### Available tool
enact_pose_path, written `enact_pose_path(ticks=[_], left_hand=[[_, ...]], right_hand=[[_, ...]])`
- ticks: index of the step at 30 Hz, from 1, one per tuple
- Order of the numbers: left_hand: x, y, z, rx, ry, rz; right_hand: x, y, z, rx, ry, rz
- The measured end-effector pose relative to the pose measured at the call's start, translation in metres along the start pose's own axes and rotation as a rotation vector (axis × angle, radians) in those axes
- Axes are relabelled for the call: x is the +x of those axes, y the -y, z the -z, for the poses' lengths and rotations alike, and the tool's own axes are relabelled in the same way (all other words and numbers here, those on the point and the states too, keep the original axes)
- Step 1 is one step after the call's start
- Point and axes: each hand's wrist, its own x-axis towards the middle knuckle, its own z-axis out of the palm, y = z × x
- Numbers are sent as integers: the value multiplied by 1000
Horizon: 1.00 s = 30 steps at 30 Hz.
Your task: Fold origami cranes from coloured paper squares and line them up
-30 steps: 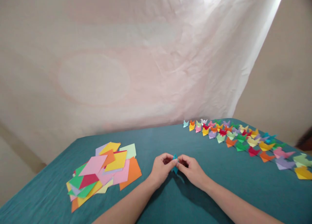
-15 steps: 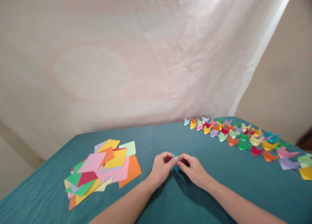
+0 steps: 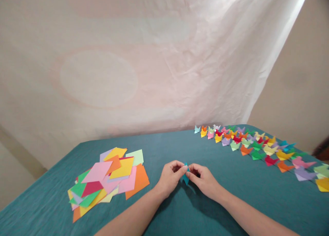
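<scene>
A small piece of folded blue paper (image 3: 185, 178) is pinched between both hands, just above the table's middle. My left hand (image 3: 171, 176) grips its left side with thumb and fingertips. On the other side, my right hand (image 3: 202, 177) holds it the same way, thumb toward me. The fingers cover much of the paper, so its full shape is hidden; a pointed end shows below the thumbs and a narrow tip above.
Loose coloured paper squares (image 3: 97, 174) lie in an overlapping heap on the left of the green-blue tablecloth (image 3: 164, 147). Rows of small folded paper birds (image 3: 257, 154) in many colours stand at the right. A pale cloth (image 3: 154, 75) hangs behind the table.
Both hands stay in nearly the same place, still pinching the blue paper. A little more of the paper's lower point shows below the thumbs.
</scene>
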Motion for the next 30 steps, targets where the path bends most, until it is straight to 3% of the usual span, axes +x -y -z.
enact_pose_path(ticks=[10,30], left_hand=[[1,-5,3,-95,58,80],[-1,-5,1,-34,30,-15]], right_hand=[[-1,2,1,27,17,-11],[-1,7,1,66,66,-23]])
